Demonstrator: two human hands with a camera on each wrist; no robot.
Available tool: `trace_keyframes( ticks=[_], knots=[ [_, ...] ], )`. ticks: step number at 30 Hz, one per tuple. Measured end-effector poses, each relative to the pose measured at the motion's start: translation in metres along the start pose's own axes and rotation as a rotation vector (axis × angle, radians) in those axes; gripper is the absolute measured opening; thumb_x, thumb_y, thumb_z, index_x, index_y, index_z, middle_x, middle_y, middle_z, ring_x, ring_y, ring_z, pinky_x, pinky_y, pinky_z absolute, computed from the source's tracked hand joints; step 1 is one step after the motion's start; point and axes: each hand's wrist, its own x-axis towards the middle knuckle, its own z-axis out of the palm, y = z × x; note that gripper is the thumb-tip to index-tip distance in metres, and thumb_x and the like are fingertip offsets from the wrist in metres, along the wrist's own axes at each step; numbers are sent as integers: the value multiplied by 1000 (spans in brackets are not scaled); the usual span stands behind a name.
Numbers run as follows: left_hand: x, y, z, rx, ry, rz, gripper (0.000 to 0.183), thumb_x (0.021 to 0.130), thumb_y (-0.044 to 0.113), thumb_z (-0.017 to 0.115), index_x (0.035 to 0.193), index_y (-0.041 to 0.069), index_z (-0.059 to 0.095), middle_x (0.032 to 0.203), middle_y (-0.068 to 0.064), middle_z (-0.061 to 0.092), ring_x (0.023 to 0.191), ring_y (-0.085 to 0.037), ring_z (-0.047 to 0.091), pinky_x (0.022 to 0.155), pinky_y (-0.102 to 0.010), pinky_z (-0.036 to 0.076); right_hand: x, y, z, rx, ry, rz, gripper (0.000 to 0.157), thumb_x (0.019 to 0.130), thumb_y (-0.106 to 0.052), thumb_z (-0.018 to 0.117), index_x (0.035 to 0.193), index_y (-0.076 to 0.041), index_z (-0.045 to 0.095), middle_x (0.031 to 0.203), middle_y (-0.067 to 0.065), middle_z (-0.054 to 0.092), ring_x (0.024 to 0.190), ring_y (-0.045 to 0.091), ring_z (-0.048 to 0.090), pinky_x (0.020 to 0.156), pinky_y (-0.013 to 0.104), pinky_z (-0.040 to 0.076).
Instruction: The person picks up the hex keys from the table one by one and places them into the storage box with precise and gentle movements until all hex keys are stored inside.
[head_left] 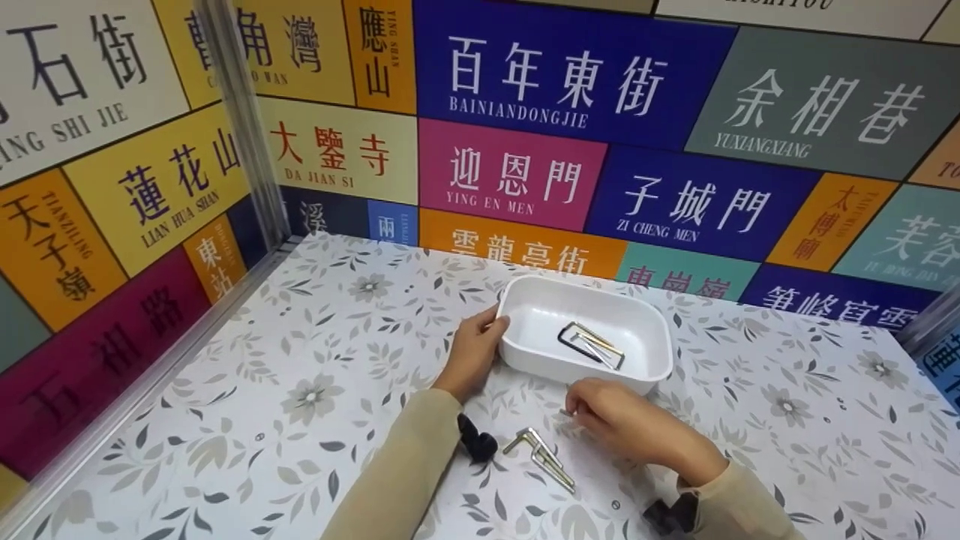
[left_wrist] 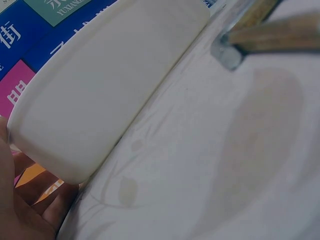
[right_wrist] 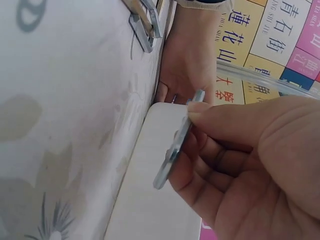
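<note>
A white plastic tub (head_left: pixel 536 322) stands on the floral tabletop with several hex keys inside, including a black one (head_left: pixel 574 346). My left hand (head_left: pixel 474 352) grips its left end, the thumb at the rim and the other fingers against the outside wall. Just in front of the tub, my right hand (head_left: pixel 630 424) pinches a silver hex key (right_wrist: pixel 172 155) between thumb and fingers; the head view mostly hides this key. Between my forearms, more hex keys (head_left: pixel 544 457) lie in a small loose pile on the table.
Floral-patterned covering (head_left: pixel 300 450) spreads over the table. Behind it and to the left rise walls of coloured street-name panels (head_left: pixel 510 172), with a clear strip (head_left: pixel 247 120) at the corner. Black wrist mounts (head_left: pixel 477 441) sit on both sleeves.
</note>
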Motion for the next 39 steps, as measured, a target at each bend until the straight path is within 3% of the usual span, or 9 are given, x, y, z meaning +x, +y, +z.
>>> trace_keyframes(
  ticks=[11, 19, 32, 39],
  knots=[
    [-1, -1, -2, -10, -5, 11, 52, 101, 30, 54, 148, 10, 51, 141, -12, 63, 123, -22, 65, 107, -36, 51, 4, 1, -18, 52, 96, 10, 5, 97, -3, 62, 100, -7, 64, 89, -1, 66, 78, 5, 54, 70, 25, 50],
    [0, -2, -2, -15, -5, 2, 51, 101, 29, 54, 149, 11, 51, 142, -10, 63, 122, -20, 65, 108, -36, 50, 24, 3, -29, 39, 159, 21, 7, 95, -1, 63, 99, -7, 64, 86, 1, 67, 78, 6, 56, 71, 26, 52],
    [-1, 1, -2, 18, 13, 12, 50, 100, 32, 55, 146, 14, 55, 141, -5, 64, 123, -16, 63, 109, -35, 49, 64, 16, -46, 1, 98, 72, 5, 96, -5, 63, 98, 0, 65, 80, 6, 66, 73, 11, 54, 69, 27, 50],
    [1, -1, 0, 28, 8, 15, 49, 100, 30, 55, 146, 13, 55, 140, -6, 64, 122, -17, 64, 109, -35, 50, 80, 32, -54, -15, 25, 98, 6, 95, -3, 61, 98, -1, 66, 85, 11, 69, 76, 15, 56, 75, 35, 52]
  ],
)
